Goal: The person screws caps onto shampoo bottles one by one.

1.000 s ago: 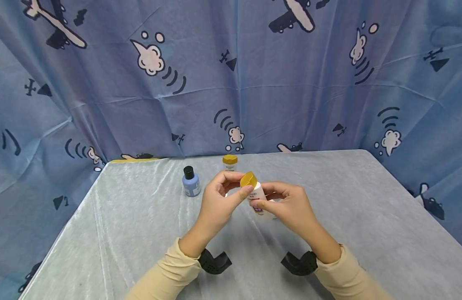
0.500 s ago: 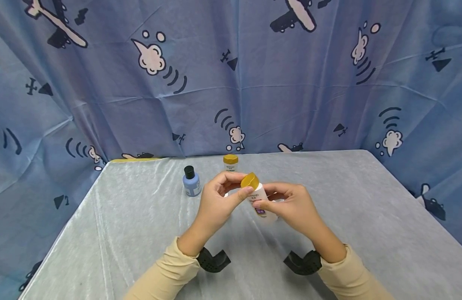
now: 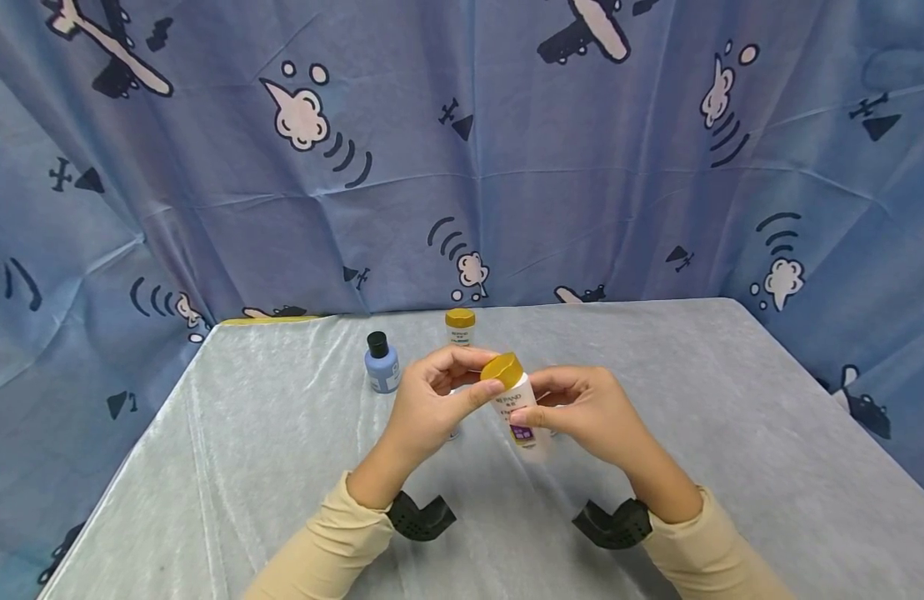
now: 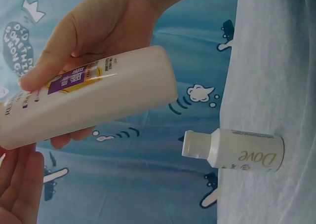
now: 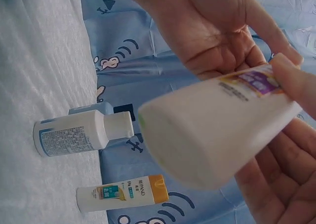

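A white shampoo bottle (image 3: 512, 403) with a gold cap (image 3: 501, 371) and a purple label is held tilted above the table, between both hands. My left hand (image 3: 429, 404) pinches the cap between thumb and fingers. On the right, my right hand (image 3: 591, 410) grips the body, its thumb over the front by the label. The right wrist view shows the bottle's base (image 5: 173, 145) pointing toward the camera. In the left wrist view the cap end runs out at the left edge.
Behind the hands stand a blue bottle (image 3: 382, 367) with a black cap and another gold-capped shampoo bottle (image 3: 460, 327). A white Dove bottle (image 4: 249, 150) and a white bottle with a printed back label (image 5: 69, 135) stand on the cloth-covered table (image 3: 267, 467).
The shampoo bottle has turned more upright and dropped slightly, so its label faces the head camera more. Both hands keep their hold, and the wrists have moved a little apart.
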`<state>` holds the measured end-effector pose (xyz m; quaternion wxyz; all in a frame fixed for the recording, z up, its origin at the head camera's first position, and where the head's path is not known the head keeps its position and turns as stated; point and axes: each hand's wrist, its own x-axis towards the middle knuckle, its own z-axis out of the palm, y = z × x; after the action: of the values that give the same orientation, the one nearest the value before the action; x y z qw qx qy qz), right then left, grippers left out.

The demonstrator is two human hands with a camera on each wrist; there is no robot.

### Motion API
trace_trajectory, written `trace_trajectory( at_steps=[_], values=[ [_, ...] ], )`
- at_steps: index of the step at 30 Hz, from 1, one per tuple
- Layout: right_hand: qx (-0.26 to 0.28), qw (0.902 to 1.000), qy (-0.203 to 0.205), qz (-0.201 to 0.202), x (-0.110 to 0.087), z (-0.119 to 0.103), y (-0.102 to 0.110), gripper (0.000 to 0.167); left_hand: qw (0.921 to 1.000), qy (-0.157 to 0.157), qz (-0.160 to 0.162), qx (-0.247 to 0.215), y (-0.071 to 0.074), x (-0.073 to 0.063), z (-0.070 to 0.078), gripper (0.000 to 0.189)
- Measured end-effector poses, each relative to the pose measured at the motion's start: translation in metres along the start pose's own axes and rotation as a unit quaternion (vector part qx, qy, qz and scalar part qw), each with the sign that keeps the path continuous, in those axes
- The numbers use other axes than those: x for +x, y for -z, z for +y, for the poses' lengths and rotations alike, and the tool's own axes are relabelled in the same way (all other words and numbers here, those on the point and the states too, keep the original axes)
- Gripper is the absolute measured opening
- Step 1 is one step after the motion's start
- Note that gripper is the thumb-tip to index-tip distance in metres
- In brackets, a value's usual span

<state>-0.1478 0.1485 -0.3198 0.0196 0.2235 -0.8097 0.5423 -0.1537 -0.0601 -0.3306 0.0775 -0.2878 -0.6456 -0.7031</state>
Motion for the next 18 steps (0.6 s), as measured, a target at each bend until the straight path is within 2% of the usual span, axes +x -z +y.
trace_trajectory(
  at_steps=[4, 12, 18],
  values=[
    [0.025, 0.9995, -0.007, -0.016, 0.0, -0.0005, 0.0019, 0.027, 0.9998, -0.007, -0.006, -0.018, -0.0009, -0.0007, -0.0005, 0.041],
    [0.068, 0.9968, 0.001, -0.043, -0.0003, -0.0029, 0.0052, 0.03, 0.9983, 0.012, -0.022, -0.053, 0.0, 0.0003, 0.0003, 0.062],
    [0.086, 0.9947, 0.002, -0.056, -0.0008, -0.0023, 0.0061, 0.031, 0.9967, 0.029, -0.038, -0.065, 0.0012, 0.0002, 0.0011, 0.057]
  ],
)
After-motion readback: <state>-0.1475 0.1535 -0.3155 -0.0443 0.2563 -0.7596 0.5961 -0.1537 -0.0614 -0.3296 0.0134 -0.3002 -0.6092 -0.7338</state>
